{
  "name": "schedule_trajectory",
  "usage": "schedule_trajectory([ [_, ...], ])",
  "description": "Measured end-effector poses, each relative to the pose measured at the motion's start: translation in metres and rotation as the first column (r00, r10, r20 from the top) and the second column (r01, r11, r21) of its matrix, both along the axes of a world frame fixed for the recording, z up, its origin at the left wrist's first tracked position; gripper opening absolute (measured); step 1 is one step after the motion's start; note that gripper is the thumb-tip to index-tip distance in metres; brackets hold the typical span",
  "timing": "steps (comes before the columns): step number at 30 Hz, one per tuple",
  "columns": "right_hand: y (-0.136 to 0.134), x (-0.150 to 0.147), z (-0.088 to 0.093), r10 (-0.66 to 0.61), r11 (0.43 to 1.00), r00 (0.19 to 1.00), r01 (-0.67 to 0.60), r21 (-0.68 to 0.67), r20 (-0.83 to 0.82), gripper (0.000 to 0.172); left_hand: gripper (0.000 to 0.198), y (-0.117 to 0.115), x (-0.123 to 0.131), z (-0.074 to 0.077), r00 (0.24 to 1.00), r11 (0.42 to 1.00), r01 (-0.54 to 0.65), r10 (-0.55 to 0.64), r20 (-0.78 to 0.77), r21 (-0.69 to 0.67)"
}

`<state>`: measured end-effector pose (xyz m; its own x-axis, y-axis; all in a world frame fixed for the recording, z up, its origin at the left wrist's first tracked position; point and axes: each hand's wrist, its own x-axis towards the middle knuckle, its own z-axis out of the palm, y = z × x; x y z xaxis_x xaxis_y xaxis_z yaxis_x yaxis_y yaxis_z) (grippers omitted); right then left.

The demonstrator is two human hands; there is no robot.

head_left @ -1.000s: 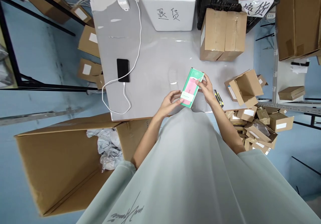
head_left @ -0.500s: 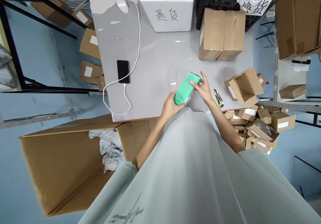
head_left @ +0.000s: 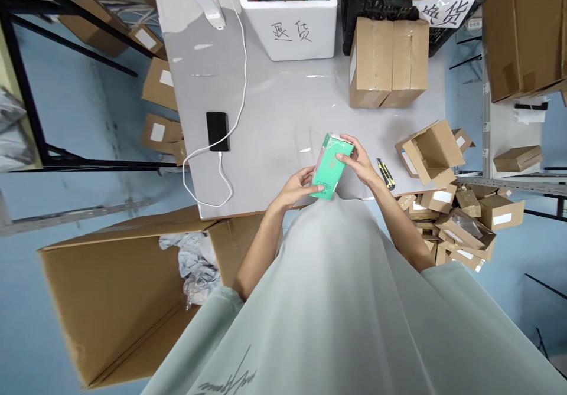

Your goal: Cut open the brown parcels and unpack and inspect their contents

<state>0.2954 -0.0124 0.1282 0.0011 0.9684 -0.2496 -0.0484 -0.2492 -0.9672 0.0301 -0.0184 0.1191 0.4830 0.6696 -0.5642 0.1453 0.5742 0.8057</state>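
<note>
The green box (head_left: 333, 167) has turned since the earlier frame: a mostly green face shows instead of the pink picture. The left hand (head_left: 295, 189) and right hand (head_left: 360, 162) hold it near the table's (head_left: 274, 117) front edge, rear fingers seemingly hidden. Loosened fingertips mid-turn could drop it off that edge.

Room between bin (head_left: 290, 33) and green box (head_left: 332, 169)
</note>
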Motion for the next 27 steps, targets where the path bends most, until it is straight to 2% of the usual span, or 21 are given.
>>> schedule_trajectory([
  [5,0.002,-0.002,-0.013,-0.018,0.999,1.000,0.019,-0.048,0.020,0.111,0.091,-0.005,0.001,-0.015,0.983,0.970,-0.052,0.092,-0.161,0.238],
  [9,0.003,-0.007,-0.024,-0.070,0.994,0.995,0.076,-0.084,0.068,0.107,0.081,-0.012,0.008,-0.016,0.907,0.862,0.003,0.212,-0.365,0.507],
  [11,0.002,-0.008,-0.027,-0.103,0.989,0.991,0.111,-0.093,0.085,0.101,0.080,-0.016,0.011,-0.011,0.881,0.811,0.066,0.226,-0.415,0.581],
  [12,0.002,-0.008,-0.028,-0.113,0.988,0.990,0.120,-0.094,0.083,0.098,0.080,-0.018,0.011,-0.009,0.884,0.802,0.081,0.216,-0.414,0.592],
  [14,0.000,-0.003,-0.027,-0.108,0.990,0.993,0.112,-0.086,0.054,0.092,0.080,-0.018,0.009,-0.004,0.918,0.829,0.068,0.165,-0.360,0.555],
  [18,-0.004,0.012,-0.013,-0.032,0.997,0.999,0.030,-0.068,-0.033,0.084,0.083,-0.007,-0.007,-0.001,0.991,0.966,0.028,0.007,-0.134,0.256],
  [21,-0.005,0.020,-0.004,0.030,0.997,0.997,-0.035,-0.069,-0.069,0.086,0.088,0.003,-0.014,0.002,0.994,0.991,0.104,-0.106,0.017,0.086],
  [24,-0.004,0.021,-0.002,0.046,0.996,0.995,-0.052,-0.067,-0.089,0.093,0.086,0.007,-0.009,0.002,0.993,0.985,0.119,-0.118,-0.015,0.123],
  [27,-0.001,0.018,-0.008,0.022,0.994,0.997,-0.030,-0.102,-0.079,0.097,0.085,0.004,0.001,-0.002,0.976,0.944,0.065,0.009,-0.220,0.325],
])
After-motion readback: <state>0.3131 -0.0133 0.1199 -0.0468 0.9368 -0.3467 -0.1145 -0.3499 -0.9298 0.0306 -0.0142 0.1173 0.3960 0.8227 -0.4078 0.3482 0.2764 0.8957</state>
